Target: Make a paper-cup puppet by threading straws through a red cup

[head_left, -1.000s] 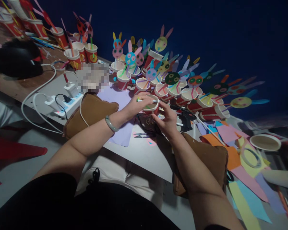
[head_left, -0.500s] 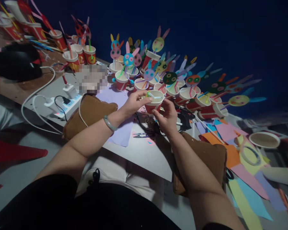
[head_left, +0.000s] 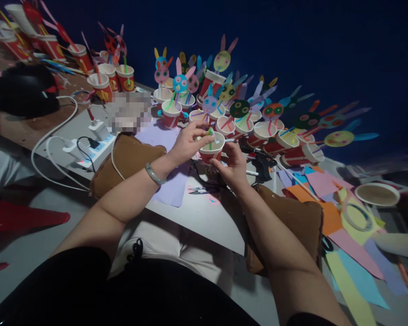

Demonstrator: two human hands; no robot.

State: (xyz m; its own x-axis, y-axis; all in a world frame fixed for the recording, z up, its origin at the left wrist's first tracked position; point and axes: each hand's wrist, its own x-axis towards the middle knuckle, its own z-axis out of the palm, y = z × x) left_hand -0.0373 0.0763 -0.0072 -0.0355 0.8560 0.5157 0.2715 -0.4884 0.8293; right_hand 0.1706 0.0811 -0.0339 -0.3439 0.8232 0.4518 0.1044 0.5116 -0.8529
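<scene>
A red paper cup [head_left: 211, 155] with a white rim is held over the table between my two hands. My left hand [head_left: 190, 141] is at its left rim, thumb and fingers pinched on a small green piece [head_left: 210, 131] that stands up at the cup's edge. My right hand [head_left: 232, 166] supports the cup from the right, its fingers curled round the side and thumb near the base. A white straw piece [head_left: 224, 141] lies across the cup's right rim. Small scissors [head_left: 201, 191] lie on the table below the cup.
Behind stand several cups with paper rabbit heads [head_left: 181, 84]. Purple paper [head_left: 173, 190] and a brown cushion [head_left: 127, 158] lie left. To the right are another brown cushion [head_left: 289, 222], coloured paper [head_left: 329, 217] and a tape roll [head_left: 358, 217]. A power strip [head_left: 100, 151] with cables sits left.
The cup has moved slightly left and tilted a little, with its opening more in view. My left hand has lifted slightly at the rim with the green piece, which now shows more.
</scene>
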